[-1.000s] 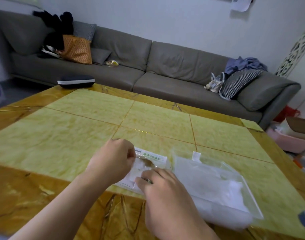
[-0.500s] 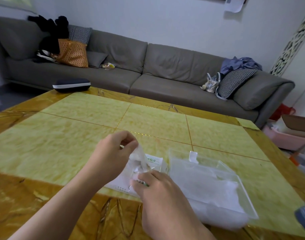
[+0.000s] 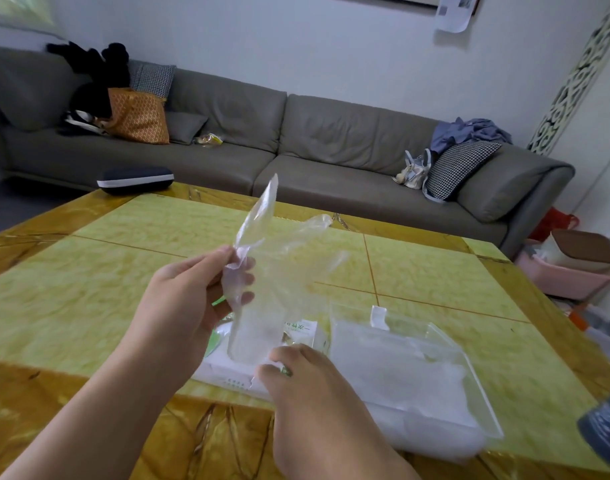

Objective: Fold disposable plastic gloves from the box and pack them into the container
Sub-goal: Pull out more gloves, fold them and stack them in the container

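A clear plastic glove (image 3: 275, 258) hangs in the air above the table, its fingers pointing up and to the right. My left hand (image 3: 189, 303) pinches it near its left edge. The glove's lower end still reaches down to the white glove box (image 3: 296, 332), which lies flat on the table. My right hand (image 3: 307, 382) presses on the box's near edge with bent fingers. To the right of the box stands the clear plastic container (image 3: 435, 344), with several pale folded gloves inside.
The yellow-green marble table (image 3: 123, 271) extends far ahead. A dark case (image 3: 135, 180) lies at its far left corner. A grey sofa (image 3: 296, 140) with bags and cushions runs behind. A pink basin (image 3: 566, 275) sits on the floor at right.
My left hand has lifted up and away from the box, drawing a glove out into the air. My right hand stays on the box.
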A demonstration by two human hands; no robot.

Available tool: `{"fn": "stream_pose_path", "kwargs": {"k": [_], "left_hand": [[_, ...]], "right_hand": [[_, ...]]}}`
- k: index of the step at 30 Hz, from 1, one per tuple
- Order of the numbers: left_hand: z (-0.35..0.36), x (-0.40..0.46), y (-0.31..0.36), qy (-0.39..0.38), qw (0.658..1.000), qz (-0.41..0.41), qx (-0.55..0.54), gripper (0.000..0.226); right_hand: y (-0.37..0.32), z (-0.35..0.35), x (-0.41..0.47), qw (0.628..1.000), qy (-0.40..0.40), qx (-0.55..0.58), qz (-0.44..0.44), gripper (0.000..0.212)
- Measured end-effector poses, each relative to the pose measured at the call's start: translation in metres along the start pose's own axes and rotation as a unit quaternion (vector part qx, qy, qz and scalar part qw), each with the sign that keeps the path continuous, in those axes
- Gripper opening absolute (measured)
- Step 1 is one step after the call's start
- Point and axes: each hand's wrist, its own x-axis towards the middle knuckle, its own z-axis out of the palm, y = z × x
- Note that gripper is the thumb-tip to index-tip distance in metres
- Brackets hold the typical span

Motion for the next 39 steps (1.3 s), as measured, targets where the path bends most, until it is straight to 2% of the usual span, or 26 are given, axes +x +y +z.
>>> {"fn": "stream_pose_path", "kwargs": {"k": [3, 6, 8, 9, 11, 12, 13, 14, 16, 18, 20, 22, 23, 25, 26, 27, 30, 32, 36, 37, 39], "left_hand": [[0.001, -0.001, -0.007, -0.014, 0.998, -0.024, -0.052, 0.022], [0.007, -0.003, -0.012, -0.021, 0.996, -0.031, -0.082, 0.025], [0.010, -0.005, -0.014, -0.032, 0.993, -0.036, -0.104, 0.024], [0.012, -0.006, -0.015, -0.040, 0.992, -0.039, -0.110, 0.023], [0.015, -0.009, -0.019, -0.058, 0.991, -0.047, -0.114, 0.023], [0.017, -0.011, -0.020, -0.069, 0.990, -0.051, -0.116, 0.022], [0.019, -0.013, -0.022, -0.078, 0.989, -0.054, -0.113, 0.022], [0.022, -0.015, -0.023, -0.085, 0.989, -0.058, -0.107, 0.022], [0.027, -0.019, -0.025, -0.095, 0.988, -0.077, -0.095, 0.027], [0.030, -0.024, -0.025, -0.124, 0.983, -0.108, -0.083, 0.047], [0.030, -0.029, -0.021, -0.178, 0.977, -0.110, -0.046, 0.073], [0.033, -0.036, -0.019, -0.216, 0.972, -0.080, 0.032, 0.082], [0.036, -0.040, -0.021, -0.212, 0.972, -0.063, 0.080, 0.075], [0.042, -0.046, -0.028, -0.174, 0.969, -0.019, 0.173, 0.041], [0.045, -0.048, -0.031, -0.144, 0.969, -0.009, 0.202, 0.025], [0.046, -0.050, -0.033, -0.128, 0.968, -0.011, 0.214, 0.020], [0.045, -0.051, -0.031, -0.142, 0.974, -0.038, 0.172, 0.032], [0.046, -0.049, -0.030, -0.157, 0.979, -0.048, 0.120, 0.042], [0.048, -0.047, -0.035, -0.135, 0.989, 0.001, 0.063, 0.054], [0.049, -0.047, -0.036, -0.125, 0.990, 0.021, 0.069, 0.056], [0.052, -0.050, -0.039, -0.127, 0.986, 0.057, 0.088, 0.056]], "right_hand": [[-0.005, -0.008, -0.003, 0.990, 0.099, 0.076, 0.069, 0.048], [-0.005, -0.015, -0.006, 0.939, 0.203, 0.245, 0.131, 0.038], [0.000, -0.021, -0.007, 0.888, 0.221, 0.372, 0.154, 0.032], [0.004, -0.023, -0.007, 0.866, 0.211, 0.424, 0.158, 0.039], [0.010, -0.027, -0.008, 0.831, 0.179, 0.499, 0.169, 0.067], [0.011, -0.030, -0.007, 0.812, 0.176, 0.526, 0.180, 0.072], [0.013, -0.033, -0.006, 0.793, 0.184, 0.551, 0.184, 0.064], [0.016, -0.035, -0.006, 0.773, 0.205, 0.570, 0.186, 0.047], [0.021, -0.041, -0.005, 0.739, 0.269, 0.583, 0.205, 0.015], [0.028, -0.043, -0.007, 0.730, 0.311, 0.570, 0.214, 0.011], [0.033, -0.045, -0.007, 0.738, 0.324, 0.553, 0.212, 0.011], [0.040, -0.045, -0.008, 0.779, 0.328, 0.493, 0.209, 0.013], [0.042, -0.045, -0.010, 0.799, 0.332, 0.459, 0.201, 0.013], [0.046, -0.046, -0.013, 0.827, 0.333, 0.417, 0.179, 0.013], [0.048, -0.046, -0.015, 0.833, 0.331, 0.407, 0.174, 0.012], [0.051, -0.047, -0.016, 0.831, 0.332, 0.409, 0.177, 0.011], [0.064, -0.054, -0.020, 0.796, 0.343, 0.452, 0.212, 0.008], [0.073, -0.058, -0.021, 0.752, 0.345, 0.507, 0.243, 0.007], [0.079, -0.055, -0.026, 0.655, 0.207, 0.687, 0.238, 0.044], [0.077, -0.055, -0.027, 0.633, 0.191, 0.715, 0.228, 0.041], [0.080, -0.055, -0.029, 0.613, 0.222, 0.723, 0.229, 0.018]]}}
